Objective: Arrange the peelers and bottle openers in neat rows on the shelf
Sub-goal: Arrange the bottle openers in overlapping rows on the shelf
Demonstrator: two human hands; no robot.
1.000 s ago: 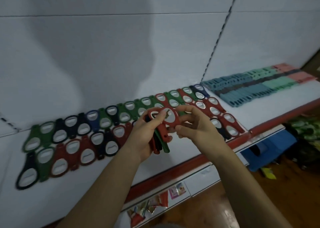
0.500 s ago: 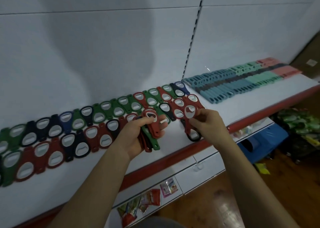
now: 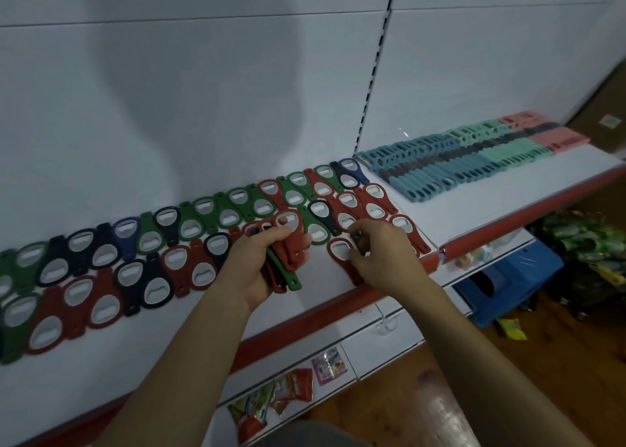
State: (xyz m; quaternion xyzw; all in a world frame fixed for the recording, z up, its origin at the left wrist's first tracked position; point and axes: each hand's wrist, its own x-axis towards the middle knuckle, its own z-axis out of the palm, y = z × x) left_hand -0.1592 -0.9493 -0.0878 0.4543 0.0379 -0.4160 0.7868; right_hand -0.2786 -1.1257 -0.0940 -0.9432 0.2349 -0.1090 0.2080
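Note:
Two overlapping rows of red, green, black and blue bottle openers [image 3: 189, 233] run along the white shelf [image 3: 450, 212]. My left hand [image 3: 257, 267] grips a bundle of red, green and dark openers [image 3: 288, 253] above the shelf's front. My right hand [image 3: 379, 260] pinches a red bottle opener [image 3: 340, 255] that lies flat on the shelf at the right end of the front row. Rows of teal, dark, mint and pink peelers [image 3: 474, 158] lie on the shelf to the right.
A red strip [image 3: 305, 321] edges the shelf front. Below it, a lower shelf holds snack packets [image 3: 291, 389]. A blue plastic stool [image 3: 508, 280] and green packets [image 3: 582, 239] sit on the wooden floor at right.
My right hand drew one red opener off the bundle, carried it right and lowered it flat onto the shelf in the front row. The left hand kept hold of the bundle.

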